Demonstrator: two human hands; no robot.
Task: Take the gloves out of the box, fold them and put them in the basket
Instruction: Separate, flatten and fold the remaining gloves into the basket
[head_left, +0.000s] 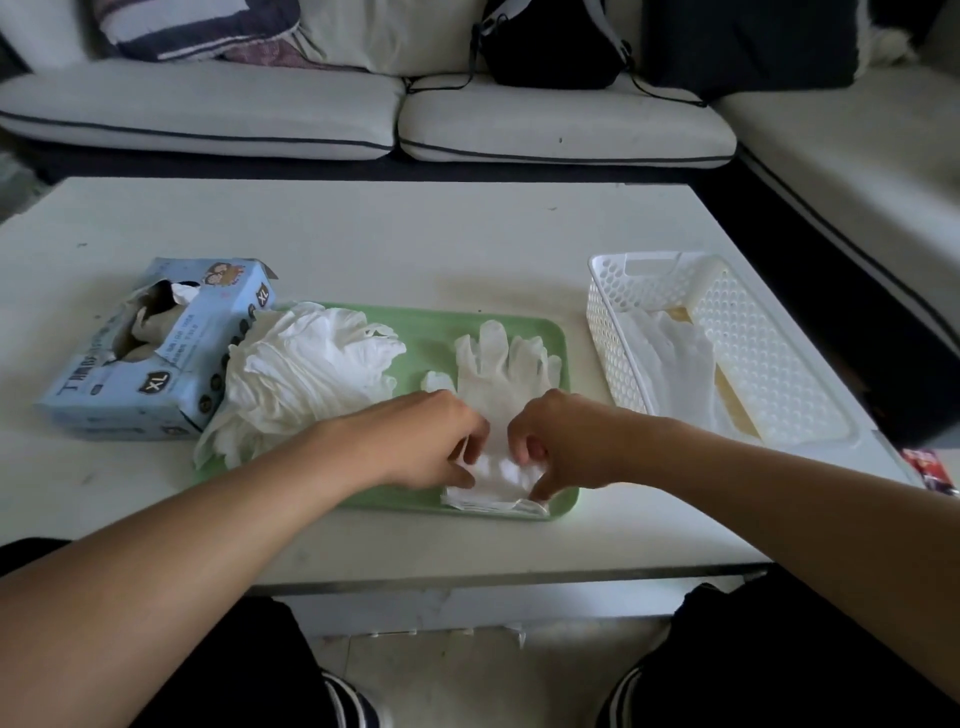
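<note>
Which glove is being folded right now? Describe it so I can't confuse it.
On the green tray, look at its near right part. The flat glove lies there, fingers pointing away, cuff pinched by the left hand and right hand. Unlike the crumpled pile beside it, it lies spread singly.

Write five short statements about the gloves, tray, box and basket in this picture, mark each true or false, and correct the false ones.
1. Both hands grip the cuff end of the flat glove on the green tray. True: the left hand and right hand pinch it near the tray's front edge.
2. The white basket holds nothing. False: white gloves already lie in it.
3. The glove box stands left of the tray. True.
4. The pile of loose gloves lies in the basket. False: it lies on the tray's left end, beside the box.
5. The flat glove's fingers point toward the person. False: they point away, toward the sofa.
</note>
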